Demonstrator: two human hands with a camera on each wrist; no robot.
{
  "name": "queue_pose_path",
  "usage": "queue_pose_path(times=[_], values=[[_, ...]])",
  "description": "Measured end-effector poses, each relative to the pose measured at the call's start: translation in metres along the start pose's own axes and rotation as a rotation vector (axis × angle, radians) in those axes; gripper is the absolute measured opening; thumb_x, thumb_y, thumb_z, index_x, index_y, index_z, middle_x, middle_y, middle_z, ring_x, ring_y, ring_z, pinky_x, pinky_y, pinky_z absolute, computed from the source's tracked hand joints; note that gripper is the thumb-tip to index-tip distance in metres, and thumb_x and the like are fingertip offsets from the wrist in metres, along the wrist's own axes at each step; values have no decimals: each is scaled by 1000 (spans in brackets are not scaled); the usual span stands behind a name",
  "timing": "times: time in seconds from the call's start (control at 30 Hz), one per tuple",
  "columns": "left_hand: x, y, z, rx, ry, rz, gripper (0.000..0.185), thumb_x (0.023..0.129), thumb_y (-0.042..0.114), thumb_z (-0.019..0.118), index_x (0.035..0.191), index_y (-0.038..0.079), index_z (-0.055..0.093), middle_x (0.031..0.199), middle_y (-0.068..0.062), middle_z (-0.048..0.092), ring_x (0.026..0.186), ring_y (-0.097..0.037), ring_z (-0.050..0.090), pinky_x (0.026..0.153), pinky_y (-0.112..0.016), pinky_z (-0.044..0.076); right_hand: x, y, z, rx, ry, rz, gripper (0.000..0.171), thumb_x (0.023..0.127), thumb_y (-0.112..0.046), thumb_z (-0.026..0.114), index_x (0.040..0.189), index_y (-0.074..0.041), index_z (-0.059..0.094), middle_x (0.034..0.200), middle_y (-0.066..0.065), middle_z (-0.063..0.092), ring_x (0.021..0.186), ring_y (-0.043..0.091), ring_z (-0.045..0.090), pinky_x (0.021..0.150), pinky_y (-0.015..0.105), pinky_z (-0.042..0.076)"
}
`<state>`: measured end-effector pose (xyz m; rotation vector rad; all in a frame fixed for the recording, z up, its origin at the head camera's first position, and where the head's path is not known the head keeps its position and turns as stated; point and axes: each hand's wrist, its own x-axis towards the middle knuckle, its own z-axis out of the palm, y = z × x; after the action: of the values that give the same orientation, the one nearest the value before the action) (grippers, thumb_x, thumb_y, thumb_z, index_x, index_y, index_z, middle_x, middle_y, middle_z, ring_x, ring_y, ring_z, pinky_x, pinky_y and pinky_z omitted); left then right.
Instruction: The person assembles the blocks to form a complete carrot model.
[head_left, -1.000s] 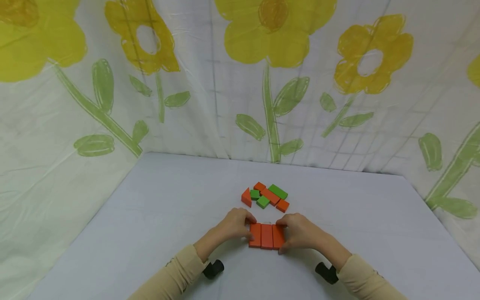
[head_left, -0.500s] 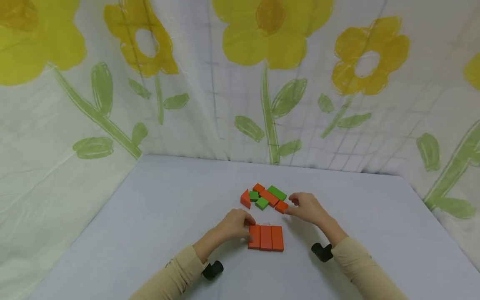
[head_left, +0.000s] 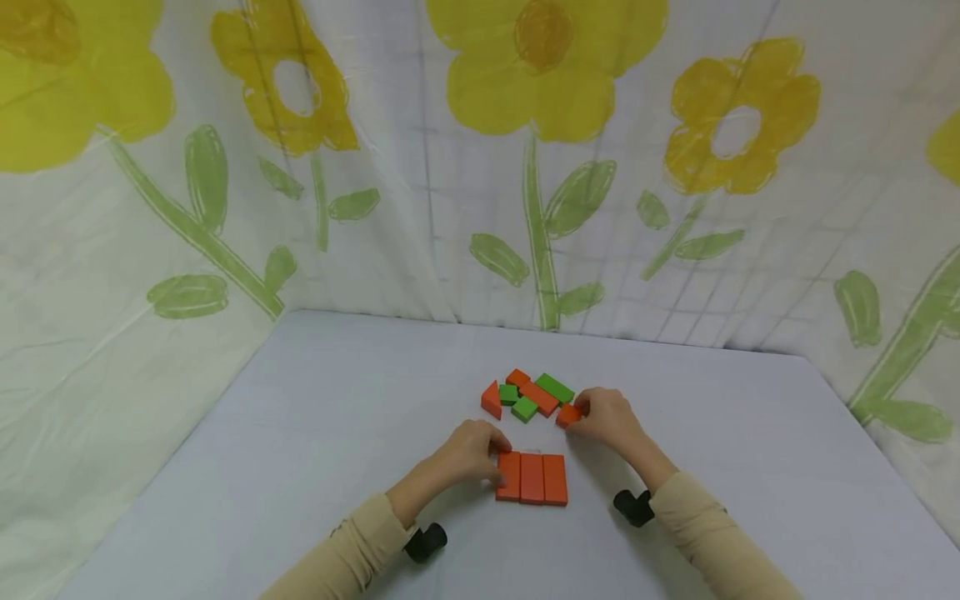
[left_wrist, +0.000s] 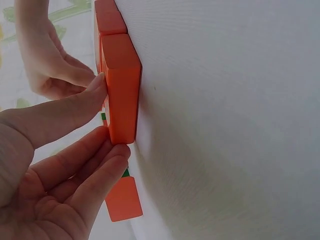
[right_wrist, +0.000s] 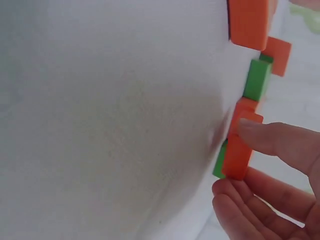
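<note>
Currently: right hand point(head_left: 606, 417) pinches small orange block point(head_left: 567, 416) at near-right edge of block pile point(head_left: 554, 388); left hand point(head_left: 467, 450) pinches left block point(head_left: 508, 479) of flat row point(head_left: 532, 479). Advise vertical lift, light left grip.

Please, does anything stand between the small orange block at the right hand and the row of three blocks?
Nothing visible does: only tabletop shows between them. The right hand pinches the small orange block; the left hand holds the row of three blocks at its left end.
</note>
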<state>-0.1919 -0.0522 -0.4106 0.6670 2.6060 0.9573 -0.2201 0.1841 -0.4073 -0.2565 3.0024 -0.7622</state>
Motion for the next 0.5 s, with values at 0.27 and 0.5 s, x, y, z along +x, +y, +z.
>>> queue_pose_path(times=[0.27,0.5], values=[[0,1,1,11,2,-9,35,69,6,86,100,-2,73,83,-2,63,74,-14,47,65,-25,43,-44,-19,-5,83,0,-116,25,72,-9,83,94,-2,72,83,1,67,76,16,59,66,31,51],[-1,1,0,23,11,9,34,69,5,87,99,-2,73,85,-4,64,74,-13,48,66,-25,44,-75,-43,11,101,-157,-322,31,69,-13,87,95,-2,74,88,1,71,77,11,58,67,26,50]])
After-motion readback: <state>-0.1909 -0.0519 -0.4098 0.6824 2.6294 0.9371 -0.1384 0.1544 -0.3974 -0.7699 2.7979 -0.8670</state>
